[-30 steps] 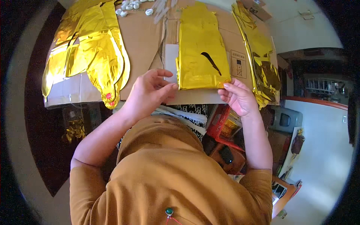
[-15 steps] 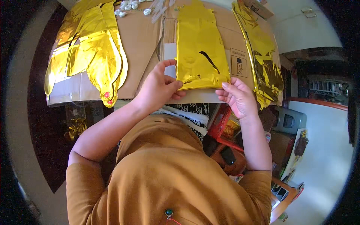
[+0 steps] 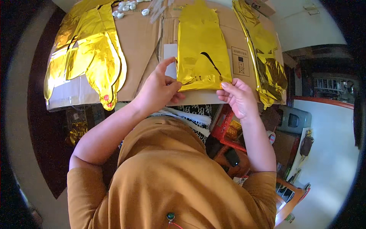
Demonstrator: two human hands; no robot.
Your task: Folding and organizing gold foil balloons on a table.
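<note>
A flat gold foil balloon with a curved black line lies in front of me, its near edge folded straight across. My left hand pinches the near left corner between thumb and fingers, the index finger stretched along its left side. At the near right corner, my right hand grips the foil with the thumb on top and the fingers curled below. Further left lies another gold foil balloon with a rounded, red-marked tip. A third folded gold foil piece rests on the right.
Flattened cardboard covers the work surface. Several small white pieces lie at its far side. A white sheet sits partly under the middle balloon. Below the edge, a red crate and a dark phone-like object are at my right.
Both hands keep their hold on the near corners. The view has shifted slightly, and the foil's near edge looks nearly the same.
</note>
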